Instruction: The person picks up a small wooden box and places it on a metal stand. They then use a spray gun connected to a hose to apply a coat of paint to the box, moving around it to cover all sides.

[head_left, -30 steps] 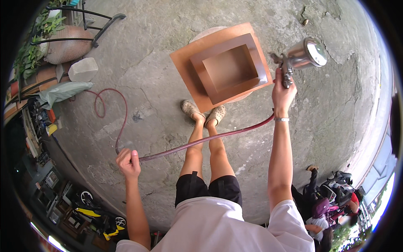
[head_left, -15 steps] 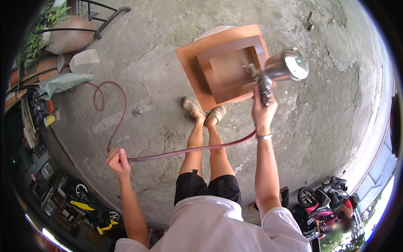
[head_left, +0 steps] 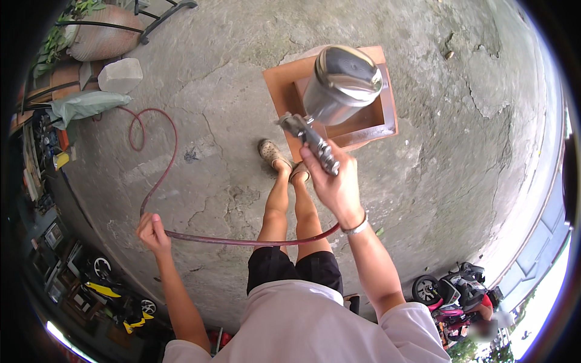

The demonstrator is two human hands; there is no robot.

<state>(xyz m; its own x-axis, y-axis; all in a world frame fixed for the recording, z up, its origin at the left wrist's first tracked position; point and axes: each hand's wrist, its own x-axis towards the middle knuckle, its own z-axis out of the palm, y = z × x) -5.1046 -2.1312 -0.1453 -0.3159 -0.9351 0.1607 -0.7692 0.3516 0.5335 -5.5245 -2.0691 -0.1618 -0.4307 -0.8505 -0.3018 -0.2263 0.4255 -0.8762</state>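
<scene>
My right hand point(head_left: 339, 184) is closed around the grip of a metal spray gun point(head_left: 311, 142) with a shiny silver cup point(head_left: 346, 78) on top. The gun is held up in front of a brown box-shaped wooden piece point(head_left: 275, 81), whose square frame and recess are partly hidden behind the cup. A dark red air hose point(head_left: 254, 242) runs from below my right hand across my legs to my left hand point(head_left: 154, 233). My left hand is closed around that hose, off to the left, and from there it loops away over the ground.
Cracked concrete point(head_left: 218, 85) surrounds my feet. At the upper left are a large clay pot point(head_left: 106, 33), a pale stone block point(head_left: 120, 75) and a grey-green plastic sheet point(head_left: 88, 106). A motorcycle point(head_left: 448, 293) and a blurred person stand at the lower right.
My right hand has brought the spray gun left and nearer to me, from the right side of the wooden piece to its near left. My left hand, still on the hose, has shifted slightly left.
</scene>
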